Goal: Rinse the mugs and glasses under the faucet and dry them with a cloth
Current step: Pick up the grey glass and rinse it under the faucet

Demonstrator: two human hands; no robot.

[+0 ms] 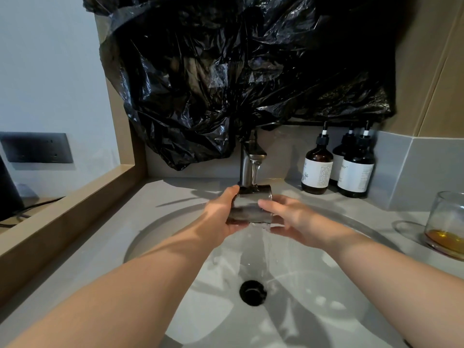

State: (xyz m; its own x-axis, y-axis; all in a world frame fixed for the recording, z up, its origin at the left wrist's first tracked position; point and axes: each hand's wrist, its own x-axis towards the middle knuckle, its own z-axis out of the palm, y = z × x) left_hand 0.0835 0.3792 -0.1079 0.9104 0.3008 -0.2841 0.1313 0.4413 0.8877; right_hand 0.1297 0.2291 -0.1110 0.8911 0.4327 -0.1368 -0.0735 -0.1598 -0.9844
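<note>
Glass under faucet stream, in the grip of left hand and right hand, over sink.

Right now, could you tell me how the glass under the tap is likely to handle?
Probably slippery: water runs over the glass and the left hand and right hand holding it. With its round wall, it would likely roll if laid on its side. Dropped into the sink, it might break.
</note>
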